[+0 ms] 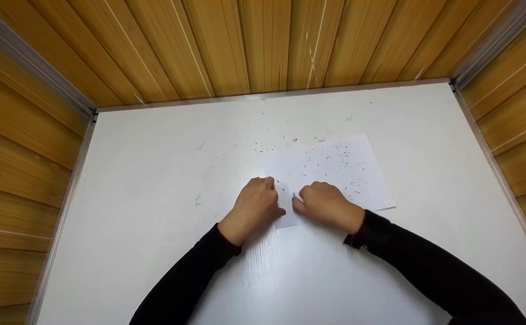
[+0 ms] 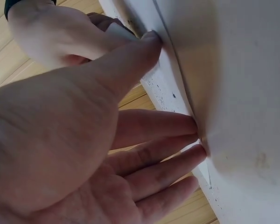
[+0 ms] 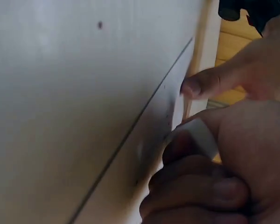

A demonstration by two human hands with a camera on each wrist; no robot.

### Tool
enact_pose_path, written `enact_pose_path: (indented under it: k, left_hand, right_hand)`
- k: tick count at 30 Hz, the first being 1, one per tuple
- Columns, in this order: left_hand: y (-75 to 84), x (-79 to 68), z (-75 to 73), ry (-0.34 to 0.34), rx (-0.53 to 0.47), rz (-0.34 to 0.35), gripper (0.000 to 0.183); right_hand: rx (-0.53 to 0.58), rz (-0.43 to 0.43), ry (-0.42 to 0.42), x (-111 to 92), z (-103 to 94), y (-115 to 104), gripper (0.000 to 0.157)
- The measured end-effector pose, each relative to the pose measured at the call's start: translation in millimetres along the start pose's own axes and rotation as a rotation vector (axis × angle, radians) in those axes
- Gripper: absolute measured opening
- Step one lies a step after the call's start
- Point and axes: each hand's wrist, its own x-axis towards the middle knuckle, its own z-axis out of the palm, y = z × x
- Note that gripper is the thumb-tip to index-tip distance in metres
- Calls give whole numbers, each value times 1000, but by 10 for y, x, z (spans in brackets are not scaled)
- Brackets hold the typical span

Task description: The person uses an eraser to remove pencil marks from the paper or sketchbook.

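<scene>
A sheet of white paper (image 1: 376, 194) lies on the white table, strewn with small dark crumbs (image 1: 345, 154). On its left side rests my left hand (image 1: 256, 198); in the left wrist view its thumb and fairly straight fingers (image 2: 172, 170) press down at the paper's edge. My right hand (image 1: 326, 205) is over the lower middle of the sheet, a short gap from the left thumb. Between its thumb and curled fingers it pinches a small white block that looks like an eraser (image 3: 204, 137), mostly covered by the hand.
More dark crumbs (image 1: 263, 148) and faint smudges (image 1: 197, 200) mark the white table (image 1: 145, 180) beyond and left of the paper. Wood-patterned panels (image 1: 263, 45) rise behind the table and along both sides, with metal edging at its border.
</scene>
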Motion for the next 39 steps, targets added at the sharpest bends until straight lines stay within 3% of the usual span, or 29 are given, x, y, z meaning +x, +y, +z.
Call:
enact_pose_path:
  k: [8, 11, 14, 18, 24, 29, 33, 39]
  left_hand:
    - [15, 23, -45, -71, -8, -27, 48]
    - [20, 30, -44, -64, 2, -20, 47]
    - [20, 24, -34, -45, 27, -7, 45]
    - [18, 5, -19, -38, 43, 0, 44]
    - [26, 5, -7, -32, 53, 10, 44]
    - [33, 1, 10, -12, 74, 15, 46]
    - [48, 12, -10, -35, 72, 9, 47]
    - [69, 12, -28, -53, 54, -10, 48]
  right_hand:
    - [47, 186, -7, -297, -324, 871, 48]
    - [32, 259, 16, -438, -445, 1183, 50]
    - [11, 298, 45, -529, -500, 1340, 51]
    - [15, 288, 69, -540, -454, 1204, 49]
    - [68, 139, 31, -377, -258, 485, 47]
    - [-6, -7, 4, -198, -45, 8, 45]
    - [-43, -19, -3, -173, 28, 20, 46]
    - [-8, 79, 1, -360, -130, 512, 45]
